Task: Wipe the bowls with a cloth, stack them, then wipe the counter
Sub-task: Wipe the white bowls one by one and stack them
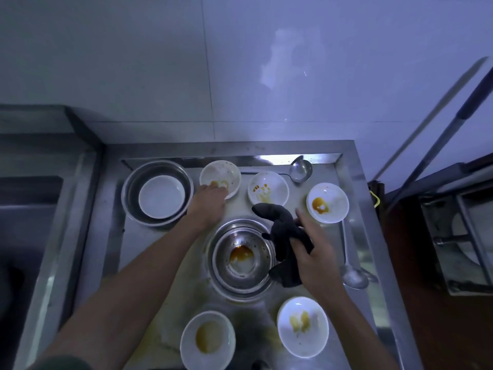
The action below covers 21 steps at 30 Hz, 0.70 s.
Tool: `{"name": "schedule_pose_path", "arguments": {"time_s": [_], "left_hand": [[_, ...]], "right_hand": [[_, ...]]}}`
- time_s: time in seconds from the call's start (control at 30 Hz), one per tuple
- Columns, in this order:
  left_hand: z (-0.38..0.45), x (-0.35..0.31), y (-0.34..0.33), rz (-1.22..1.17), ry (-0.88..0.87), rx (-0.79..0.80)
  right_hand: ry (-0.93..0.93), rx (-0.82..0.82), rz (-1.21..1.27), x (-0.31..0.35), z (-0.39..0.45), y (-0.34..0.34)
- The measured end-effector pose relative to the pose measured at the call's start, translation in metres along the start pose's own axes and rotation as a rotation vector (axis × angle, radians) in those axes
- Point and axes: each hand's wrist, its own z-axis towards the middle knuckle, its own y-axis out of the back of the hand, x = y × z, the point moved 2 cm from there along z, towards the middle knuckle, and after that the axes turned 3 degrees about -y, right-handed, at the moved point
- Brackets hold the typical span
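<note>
From the head camera, a steel tabletop (pixel 357 188) with a raised rim carries several bowls. The left hand (pixel 209 202) reaches to the far side, its fingers (pixel 216 186) curled over the near rim of a soiled white bowl (pixel 221 177) that shows an orange smear at the bottom; the fingers grip that rim. The right hand (pixel 316 252) is raised over the middle of the tabletop and holds a dark cloth (pixel 285 244), which is bunched in the palm with one end sticking up toward the far bowls and the other hanging down; the index finger points out straight while the rest wrap the cloth.

Just below the cloth sits a steel bowl (pixel 244 259) with a pool of orange sauce, nested in another metal basin. At far left a clean white bowl (pixel 161 196) lies inside a steel basin (pixel 157 193). Right of the gripped bowl stands a second stained bowl (pixel 268 188), and further right a third with an orange spot (pixel 327 202). Near the front edge are two more white bowls, one with brown residue (pixel 208 340) and one with yellowish residue (pixel 302 327).

A ladle (pixel 301 169) rests at the far rim, and another ladle (pixel 352 275) lies along the right side.
</note>
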Motion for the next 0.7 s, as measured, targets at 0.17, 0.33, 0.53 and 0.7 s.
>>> {"name": "schedule_pose_path", "arguments": {"time_s": [0.17, 0.33, 0.53, 0.7], "left_hand": [[-0.049, -0.009, 0.03, -0.568, 0.24, -0.127], [-0.113, -0.018, 0.065, -0.986, 0.172, -0.142], [-0.181, -0.026, 0.106, -1.328, 0.058, -0.198], [-0.229, -0.017, 0.119, -1.424, 0.046, -0.22]], "right_hand": [[0.085, -0.015, -0.038, 0.015, 0.001, 0.0], [0.242, 0.06, -0.081, 0.056, -0.008, -0.032], [0.532, 0.131, -0.268, 0.103, -0.04, -0.081], [0.565, 0.209, -0.304, 0.126, -0.062, -0.108]]}}
